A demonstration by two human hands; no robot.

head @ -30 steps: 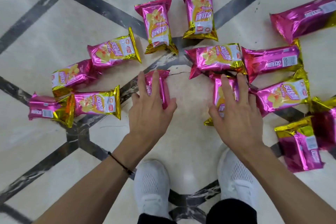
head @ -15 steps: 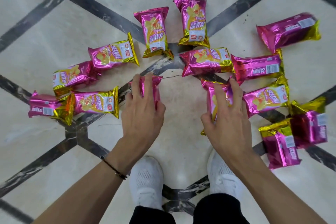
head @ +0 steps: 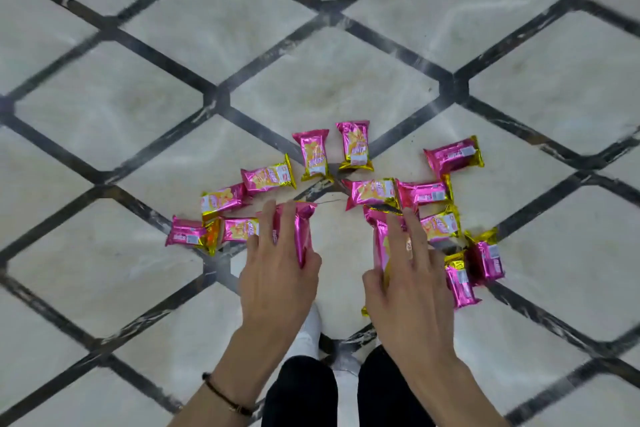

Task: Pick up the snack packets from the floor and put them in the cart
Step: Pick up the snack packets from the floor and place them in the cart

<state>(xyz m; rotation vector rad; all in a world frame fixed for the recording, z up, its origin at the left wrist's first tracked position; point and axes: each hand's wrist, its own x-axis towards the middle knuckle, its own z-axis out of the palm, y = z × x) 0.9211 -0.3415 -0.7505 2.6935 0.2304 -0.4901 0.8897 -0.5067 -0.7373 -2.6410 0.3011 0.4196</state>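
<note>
Since half a second ago the view has been drawn up and back, so that far more floor is taken in and the packets are seen smaller. Both grips have been raised with it, a packet carried in each.

Nearest, black trouser legs (head: 301, 392) and a white shoe (head: 311, 326) are seen at the bottom edge. A thin dark band (head: 225, 395) is worn on the left wrist.

The left grip (head: 277, 274), a bare hand, is closed on a pink packet (head: 301, 229): fingers are laid over its top and the thumb is pressed to its right side. The right grip (head: 408, 284) is closed on a second packet (head: 379, 239), which is pinched between the thumb on the left and the fingers across its face; a gold end is seen below the thumb. Both packets appear to be held just above the floor (head: 339, 239).

Beyond the fingertips, the other packets (head: 372, 192) are left lying on the floor in a loose arc from left to right, pink foil with gold ends, some touching or overlapping at the right.

The floor is made of pale, glossy, marble-like slabs, cut into diamonds by dark veined strips (head: 214, 100). The pattern is carried on to the top of the view, where it is smeared by blur. No wall or furniture can be made out.
</note>
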